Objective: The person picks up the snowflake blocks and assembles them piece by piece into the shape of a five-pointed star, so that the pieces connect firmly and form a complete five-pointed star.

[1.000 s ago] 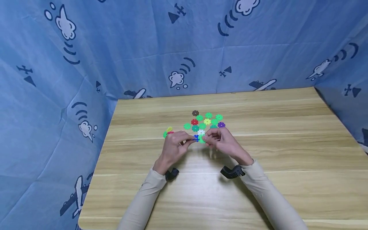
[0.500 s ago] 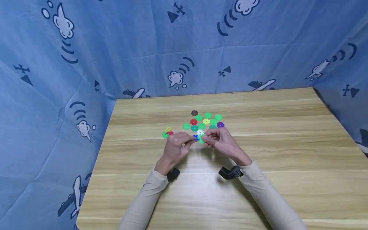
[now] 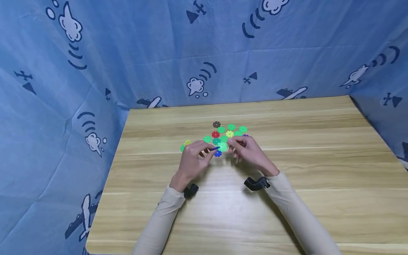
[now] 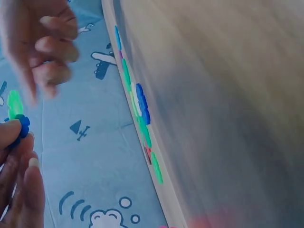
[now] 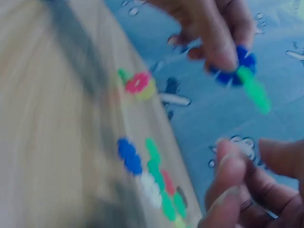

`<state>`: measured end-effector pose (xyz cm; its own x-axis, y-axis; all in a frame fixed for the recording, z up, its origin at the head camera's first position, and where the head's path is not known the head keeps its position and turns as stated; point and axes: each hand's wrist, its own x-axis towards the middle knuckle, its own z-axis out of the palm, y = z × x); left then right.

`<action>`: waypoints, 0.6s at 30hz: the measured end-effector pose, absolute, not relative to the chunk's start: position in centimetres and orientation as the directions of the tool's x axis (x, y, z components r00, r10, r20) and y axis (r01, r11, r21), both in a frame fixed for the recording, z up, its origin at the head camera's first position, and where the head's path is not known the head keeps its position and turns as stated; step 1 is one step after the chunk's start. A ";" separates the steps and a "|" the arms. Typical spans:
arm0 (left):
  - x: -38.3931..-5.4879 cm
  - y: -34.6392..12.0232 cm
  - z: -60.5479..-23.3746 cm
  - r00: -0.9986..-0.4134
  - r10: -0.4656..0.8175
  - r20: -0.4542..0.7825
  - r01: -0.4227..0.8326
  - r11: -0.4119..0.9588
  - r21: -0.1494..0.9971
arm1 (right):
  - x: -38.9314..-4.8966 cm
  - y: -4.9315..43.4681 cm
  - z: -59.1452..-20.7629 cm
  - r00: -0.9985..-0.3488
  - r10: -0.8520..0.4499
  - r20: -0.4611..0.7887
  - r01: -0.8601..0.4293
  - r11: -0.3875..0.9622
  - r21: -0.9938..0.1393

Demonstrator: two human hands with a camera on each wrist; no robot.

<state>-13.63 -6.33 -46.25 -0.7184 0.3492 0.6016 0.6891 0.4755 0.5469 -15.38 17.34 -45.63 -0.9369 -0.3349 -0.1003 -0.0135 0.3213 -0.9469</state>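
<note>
My left hand (image 3: pixel 193 159) pinches a blue notched plastic disc (image 5: pixel 247 59) between thumb and fingers. A green notched disc (image 5: pixel 256 92) is joined to it at an angle, standing out past the fingertips. Beside the green disc, my right hand (image 3: pixel 251 152) has its fingers loosely bent. The right wrist view shows a gap between its thumb and fingers with nothing in it. Both hands are above the table. Below the joined pair lies another blue disc (image 3: pixel 217 153). A white disc (image 5: pixel 151 190) lies next to that one and is covered in the head view.
Several loose discs lie beyond the hands, among them a brown disc (image 3: pixel 216 124), a red disc (image 3: pixel 215 134) and a yellow disc (image 3: pixel 230 134). A small cluster with a pink disc (image 5: pixel 137 83) lies left. Blue patterned cloth (image 3: pixel 153 53) borders the wooden table (image 3: pixel 318 148).
My right fingers have come off the green disc and moved slightly right. The green disc stays with the blue one in my left hand, and the blue disc on the table has come into fuller view.
</note>
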 end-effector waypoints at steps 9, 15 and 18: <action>-13.8 -7.1 -46.3 -0.770 0.276 0.575 0.628 0.486 0.608 | -16.6 15.1 -47.7 -0.922 -0.386 -0.039 -0.217 0.595 -0.774; -13.9 -7.4 -46.2 -0.777 0.264 0.571 0.619 0.481 0.621 | -16.8 14.0 -48.1 -0.931 -0.364 -0.036 -0.235 0.672 -0.702; -13.9 -7.5 -46.2 -0.787 0.259 0.559 0.608 0.479 0.634 | -16.9 14.0 -48.0 -0.940 -0.336 -0.063 -0.189 0.666 -0.722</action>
<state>-13.90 -7.52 -46.17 -0.7874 0.2592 0.5593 0.6077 0.4790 0.6335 -16.88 13.96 -48.00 -0.9399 -0.3357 -0.0628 -0.1894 0.6656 -0.7219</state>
